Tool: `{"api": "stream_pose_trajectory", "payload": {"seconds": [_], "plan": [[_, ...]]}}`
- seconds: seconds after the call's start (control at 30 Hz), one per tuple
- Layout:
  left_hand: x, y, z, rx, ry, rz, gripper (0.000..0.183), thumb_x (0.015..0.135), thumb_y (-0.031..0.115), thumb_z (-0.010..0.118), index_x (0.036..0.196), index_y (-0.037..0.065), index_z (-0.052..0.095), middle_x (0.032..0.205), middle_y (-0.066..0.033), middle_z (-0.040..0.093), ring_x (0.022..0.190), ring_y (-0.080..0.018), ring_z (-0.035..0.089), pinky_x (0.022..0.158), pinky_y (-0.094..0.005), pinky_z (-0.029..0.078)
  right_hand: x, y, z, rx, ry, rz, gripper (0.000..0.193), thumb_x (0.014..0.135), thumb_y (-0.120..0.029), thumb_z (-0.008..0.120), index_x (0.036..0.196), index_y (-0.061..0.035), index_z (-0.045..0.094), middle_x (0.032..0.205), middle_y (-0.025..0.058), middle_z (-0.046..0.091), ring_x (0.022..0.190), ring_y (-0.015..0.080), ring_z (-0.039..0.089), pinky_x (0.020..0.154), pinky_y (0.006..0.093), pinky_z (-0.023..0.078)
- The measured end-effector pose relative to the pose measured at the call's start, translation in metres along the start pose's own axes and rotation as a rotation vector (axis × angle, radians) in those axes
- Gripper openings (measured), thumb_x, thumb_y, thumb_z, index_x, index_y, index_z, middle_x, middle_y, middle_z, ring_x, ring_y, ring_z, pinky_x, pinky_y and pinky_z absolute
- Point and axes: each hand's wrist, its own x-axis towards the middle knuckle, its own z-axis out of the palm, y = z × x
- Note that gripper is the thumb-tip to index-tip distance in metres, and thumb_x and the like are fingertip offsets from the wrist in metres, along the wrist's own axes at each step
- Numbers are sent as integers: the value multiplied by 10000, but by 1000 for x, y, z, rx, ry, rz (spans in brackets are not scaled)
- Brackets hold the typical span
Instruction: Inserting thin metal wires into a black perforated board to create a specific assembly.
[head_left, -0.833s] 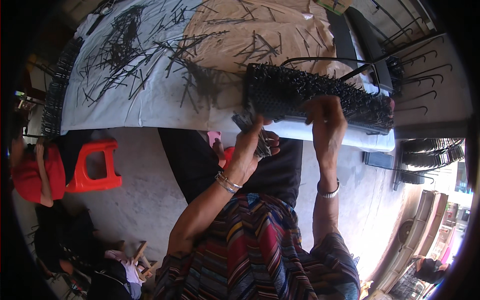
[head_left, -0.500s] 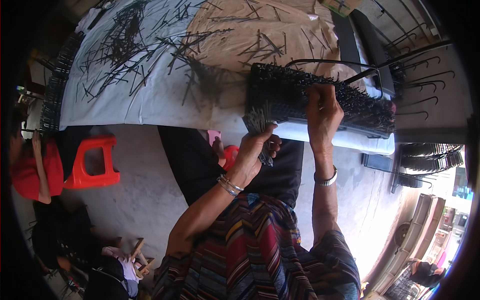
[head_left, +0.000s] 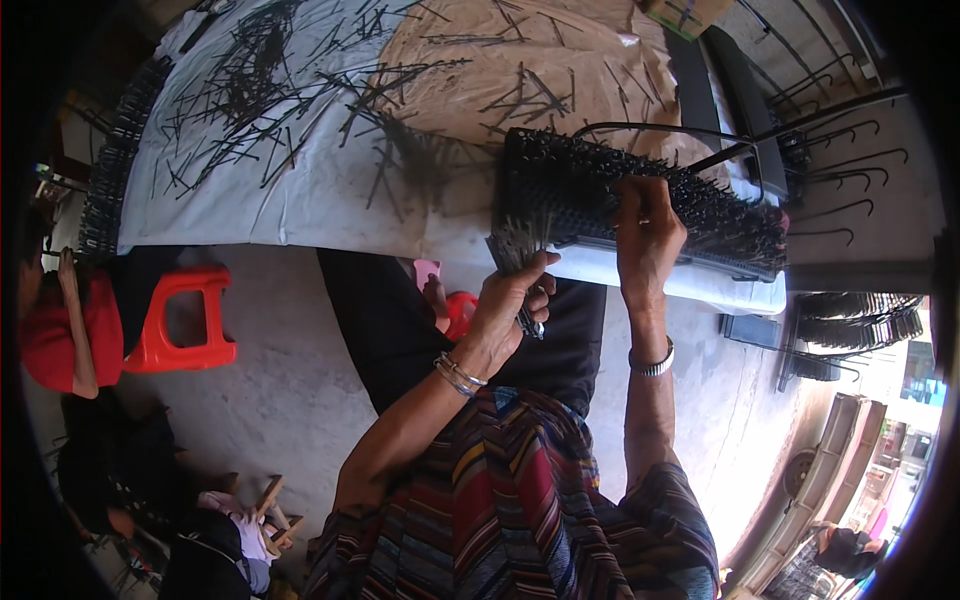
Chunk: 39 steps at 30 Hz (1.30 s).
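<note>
My left hand point(head_left: 500, 312), with metal bangles at the wrist, is closed around a bundle of thin dark rods point(head_left: 516, 246) just off the table's front edge. The rods' ends stick out above and below the fist. My right hand point(head_left: 650, 240) is over the front side of a long black rack point(head_left: 555, 185), its thumb and fingers pinched together at the rack's surface. What the pinch holds is too small and dark to make out. Short dark pieces stand up densely across the rack, which lies slantwise at the table's front right.
Loose dark rods point(head_left: 250, 95) lie scattered over the cloth-covered table point(head_left: 240, 215). A metal bar point(head_left: 740, 148) crosses above the rack; hooks point(head_left: 850, 165) line the right. A red stool point(head_left: 185, 345) and a seated person in red point(head_left: 65, 345) are at left. A cardboard box point(head_left: 690, 14) sits far right.
My right hand has shifted very slightly down while staying at the rack. The left hand with its rods has barely moved. The person in red has moved a little.
</note>
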Motion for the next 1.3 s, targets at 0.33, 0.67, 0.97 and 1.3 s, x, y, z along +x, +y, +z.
{"api": "stream_pose_trajectory", "payload": {"seconds": [0.33, 0.67, 0.97, 1.3], "plan": [[0, -1, 1, 9, 0, 12, 296, 873, 254, 698, 1054, 27, 641, 727, -34, 573, 538, -61, 411, 481, -215, 330, 10, 0, 18, -554, -60, -200, 80, 848, -115, 644, 926, -120, 658, 893, 127, 589, 771, 303, 626, 625, 387, 495], [-7, 0, 6, 140, -1, 24, 302, 870, 279, 691, 1040, 37, 631, 788, -98, 676, 535, -91, 521, 456, -222, 372, -9, -9, -8, 217, -548, 240, 101, 872, -73, 580, 917, -8, 642, 724, 104, 660, 521, 131, 570, 499, 265, 448], [4, -6, 0, 93, 53, 20, 293, 893, 263, 660, 1056, 24, 621, 850, -150, 696, 555, -118, 561, 454, -227, 398, -3, -3, -16, -16, 7, -16, 47, 881, 4, 576, 915, -29, 573, 707, 95, 631, 562, 150, 580, 529, 273, 455], [5, -10, 1, 67, 5, -18, 263, 895, 233, 657, 1029, 9, 637, 833, -154, 693, 508, -102, 525, 429, -223, 377, -4, 19, 15, -289, 51, -269, 59, 858, -56, 625, 911, -83, 618, 796, 77, 607, 665, 250, 623, 568, 318, 489]]}}
